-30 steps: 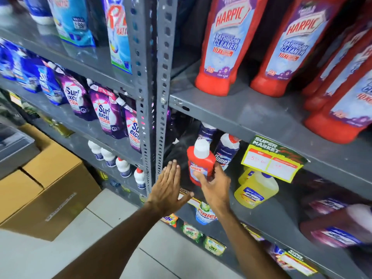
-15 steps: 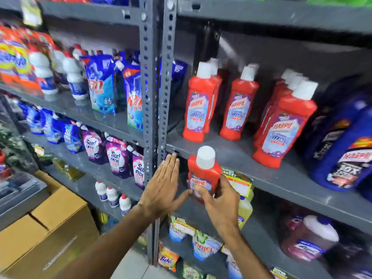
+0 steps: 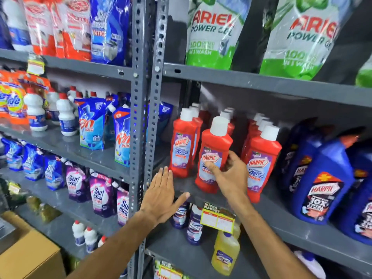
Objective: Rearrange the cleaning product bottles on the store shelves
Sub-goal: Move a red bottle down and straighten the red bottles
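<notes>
Nearest you, your left hand (image 3: 161, 195) hangs flat and released, fingers spread, holding nothing, just in front of the front edge of the shelf (image 3: 267, 206) and beside the grey upright post (image 3: 141, 137) at that shelf's left end. A little farther in, your right hand (image 3: 229, 174) is grasping the red Harpic bottle (image 3: 214, 156), thumb across the label and fingers wrapped round its right side. That bottle stands with its long axis upright, white cap on top, its base at or just above the shelf near the front edge; whether it is fully set down you cannot tell. It sits between a left row of red bottles (image 3: 182, 146) and a right row of red bottles (image 3: 259, 160), both running back toward the shelf's rear. The gap straight behind it holds more red bottles, so the next move, as a judgement, is a straight push away from you along that middle line. Your right hand is the nearer one, already on it.
</notes>
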Tool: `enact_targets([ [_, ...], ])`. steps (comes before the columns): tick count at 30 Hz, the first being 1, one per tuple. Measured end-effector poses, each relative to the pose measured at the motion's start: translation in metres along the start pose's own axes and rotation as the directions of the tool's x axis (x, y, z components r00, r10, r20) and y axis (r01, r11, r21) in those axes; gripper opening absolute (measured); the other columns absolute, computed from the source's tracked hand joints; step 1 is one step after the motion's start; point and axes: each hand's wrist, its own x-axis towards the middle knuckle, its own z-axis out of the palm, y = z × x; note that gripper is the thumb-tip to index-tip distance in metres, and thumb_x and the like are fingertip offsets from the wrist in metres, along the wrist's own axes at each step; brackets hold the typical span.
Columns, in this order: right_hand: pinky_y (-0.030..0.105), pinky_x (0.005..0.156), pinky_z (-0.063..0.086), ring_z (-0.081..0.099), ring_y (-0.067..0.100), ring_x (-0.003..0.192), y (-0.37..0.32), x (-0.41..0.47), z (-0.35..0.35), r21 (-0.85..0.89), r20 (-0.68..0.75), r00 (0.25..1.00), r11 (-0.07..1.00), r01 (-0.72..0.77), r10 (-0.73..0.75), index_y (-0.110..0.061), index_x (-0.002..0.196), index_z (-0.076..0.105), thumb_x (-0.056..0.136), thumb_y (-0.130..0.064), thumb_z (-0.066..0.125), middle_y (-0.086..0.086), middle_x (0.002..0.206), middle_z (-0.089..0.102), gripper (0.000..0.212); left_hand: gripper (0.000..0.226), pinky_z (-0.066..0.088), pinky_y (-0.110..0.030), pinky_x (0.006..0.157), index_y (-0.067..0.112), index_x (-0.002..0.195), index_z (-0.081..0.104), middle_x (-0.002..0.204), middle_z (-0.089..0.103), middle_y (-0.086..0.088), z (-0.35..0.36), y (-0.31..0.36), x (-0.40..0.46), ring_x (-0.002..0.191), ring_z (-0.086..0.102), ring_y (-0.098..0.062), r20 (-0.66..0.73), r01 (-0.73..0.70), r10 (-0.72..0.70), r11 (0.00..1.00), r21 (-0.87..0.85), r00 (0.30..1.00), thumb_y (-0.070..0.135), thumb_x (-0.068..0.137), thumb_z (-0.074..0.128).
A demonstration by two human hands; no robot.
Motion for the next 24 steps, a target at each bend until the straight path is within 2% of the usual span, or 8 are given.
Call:
enact_targets([
  [4,0.045,0.087,0.067,0.08,0.005,0.089,0.015,0.02,0.006,-0.063,0.017,0.999,0.998,-0.031,0.032,-0.046,0.097,0.069,0.07,-0.032,0.092,-0.01,0.099,0.083,0.037,0.107,-0.002,-0.043,0.134,-0.002,0.164,-0.003,0.175,-0.005,-0.023,0.006,0.003,0.004,0.164,-0.005,-0.032,0.051,0.054,-0.056,0.998,0.042,0.997,0.08,0.098,0.014],
  [12,0.043,0.091,0.066,0.08,0.008,0.095,0.037,0.041,0.012,-0.077,0.004,0.995,0.992,-0.101,0.101,-0.032,0.117,0.071,0.075,-0.034,0.093,-0.006,0.109,0.083,0.047,0.111,0.008,-0.044,0.134,0.0,0.165,0.014,0.174,0.02,-0.019,0.019,-0.003,0.008,0.163,0.013,-0.029,-0.023,0.045,-0.042,0.993,0.109,0.999,0.086,0.094,0.004],
  [15,0.033,0.092,0.065,0.078,0.004,0.101,0.046,0.037,0.011,-0.039,0.03,0.991,0.991,-0.126,0.127,-0.028,0.125,0.066,0.078,-0.023,0.094,-0.005,0.116,0.08,0.055,0.115,0.011,-0.044,0.133,0.0,0.164,0.019,0.172,0.025,-0.019,0.023,-0.004,0.009,0.161,0.019,-0.03,-0.049,0.043,-0.038,0.993,0.11,0.998,0.087,0.091,0.0],
  [19,0.01,0.084,0.058,0.073,-0.013,0.096,0.066,0.024,0.009,-0.096,0.11,0.98,0.983,-0.155,0.165,-0.029,0.121,0.066,0.075,-0.02,0.096,-0.016,0.111,0.077,0.056,0.113,0.015,-0.045,0.133,0.0,0.162,0.026,0.17,0.032,-0.02,0.026,-0.004,0.009,0.16,0.025,-0.032,-0.064,0.043,-0.036,0.992,0.12,0.997,0.086,0.093,0.005],
  [20,0.011,0.086,0.058,0.074,-0.011,0.097,0.071,0.02,0.009,-0.134,0.144,0.972,0.977,-0.165,0.184,-0.026,0.124,0.068,0.074,-0.02,0.097,-0.014,0.112,0.078,0.058,0.112,0.017,-0.045,0.133,-0.001,0.161,0.028,0.169,0.034,-0.021,0.026,-0.004,0.008,0.159,0.027,-0.033,-0.069,0.041,-0.033,0.992,0.115,0.997,0.086,0.094,0.007],
  [24,0.037,0.101,0.061,0.077,0.01,0.106,0.083,0.007,0.008,-0.198,0.216,0.947,0.96,-0.198,0.239,-0.02,0.129,0.069,0.072,-0.02,0.097,-0.004,0.12,0.08,0.064,0.112,0.021,-0.047,0.132,-0.002,0.16,0.032,0.166,0.038,-0.022,0.026,-0.004,0.008,0.157,0.032,-0.034,-0.089,0.036,-0.027,0.995,0.097,0.996,0.086,0.095,0.009],
])
